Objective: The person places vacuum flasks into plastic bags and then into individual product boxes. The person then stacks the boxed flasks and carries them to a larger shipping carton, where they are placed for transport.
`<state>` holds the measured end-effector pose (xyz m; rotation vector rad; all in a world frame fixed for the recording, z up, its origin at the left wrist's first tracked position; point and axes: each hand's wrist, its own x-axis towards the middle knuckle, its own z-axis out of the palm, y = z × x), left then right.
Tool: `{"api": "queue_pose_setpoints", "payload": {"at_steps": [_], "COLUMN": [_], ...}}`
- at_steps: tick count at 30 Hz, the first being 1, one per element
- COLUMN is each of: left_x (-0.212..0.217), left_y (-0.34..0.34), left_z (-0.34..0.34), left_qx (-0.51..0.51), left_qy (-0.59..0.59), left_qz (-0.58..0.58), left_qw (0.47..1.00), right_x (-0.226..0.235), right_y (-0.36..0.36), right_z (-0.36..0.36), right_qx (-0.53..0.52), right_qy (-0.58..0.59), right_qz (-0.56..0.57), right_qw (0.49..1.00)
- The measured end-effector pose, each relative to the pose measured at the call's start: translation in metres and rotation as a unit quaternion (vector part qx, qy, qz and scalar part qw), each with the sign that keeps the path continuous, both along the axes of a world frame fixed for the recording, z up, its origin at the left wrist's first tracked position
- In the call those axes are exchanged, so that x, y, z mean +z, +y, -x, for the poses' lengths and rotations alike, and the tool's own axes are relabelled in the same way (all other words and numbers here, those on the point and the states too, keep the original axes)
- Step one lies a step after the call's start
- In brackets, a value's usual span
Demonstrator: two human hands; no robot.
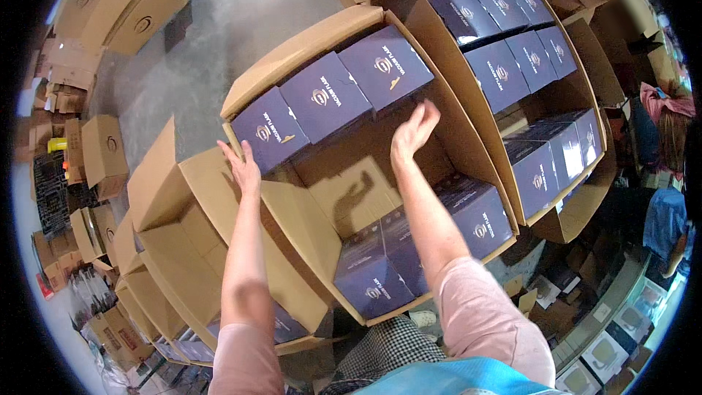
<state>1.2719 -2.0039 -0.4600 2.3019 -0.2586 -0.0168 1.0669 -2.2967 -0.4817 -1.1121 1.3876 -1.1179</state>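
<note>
The left grip [245,170] is spread, thumb apart from the fingers, at the end of a row of three dark-blue boxes [325,95]; whether it touches the nearest one is unclear. The right grip [414,133] is bare and loosely bent, fingertips blurred, above the gap in the carton [296,55] that holds the row. More blue boxes [373,285] line its near side, and an arm's shadow [354,201] falls on its bottom. A second carton [512,118] of blue boxes adjoins on the right; opened cartons [186,249] crowd the left. Beyond lies smooth grey floor [219,44], with closed cartons [121,7] stacked farther off.
</note>
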Motion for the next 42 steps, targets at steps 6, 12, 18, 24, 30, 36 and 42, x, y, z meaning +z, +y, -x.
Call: {"api": "queue_pose_setpoints", "payload": {"at_steps": [6, 12, 18, 24, 30, 36, 42], "left_x": [-0.006, 0.001, 0.005, 0.005, 0.047, 0.147, 0.231], "left_y": [-0.025, -0.023, -0.032, -0.039, 0.002, 0.088, 0.310], "left_z": [0.014, 0.017, 0.017, 0.009, -0.007, 0.103, 0.294], "left_qx": [-0.072, -0.055, -0.052, -0.042, -0.065, -0.217, -0.466], "left_qy": [0.016, 0.003, 0.037, 0.008, 0.113, 0.110, 0.094], "left_qz": [-0.037, -0.104, -0.090, -0.153, -0.227, -0.091, -0.066], "left_qw": [0.997, 0.993, 0.994, 0.987, 0.965, 0.966, 0.878], "right_x": [-0.048, -0.099, -0.079, -0.087, -0.021, 0.105, 0.193], "right_y": [-0.016, 0.027, 0.086, 0.105, 0.170, 0.302, 0.421], "right_z": [-0.074, -0.044, -0.126, -0.147, -0.060, 0.180, 0.347], "right_qx": [0.067, 0.114, 0.087, -0.060, 0.285, 0.344, 0.388], "right_qy": [-0.495, -0.459, -0.440, -0.273, 0.016, 0.052, 0.298], "right_qz": [-0.358, -0.390, -0.449, -0.427, -0.427, -0.349, -0.295], "right_qw": [0.789, 0.790, 0.773, 0.860, 0.858, 0.870, 0.821]}}
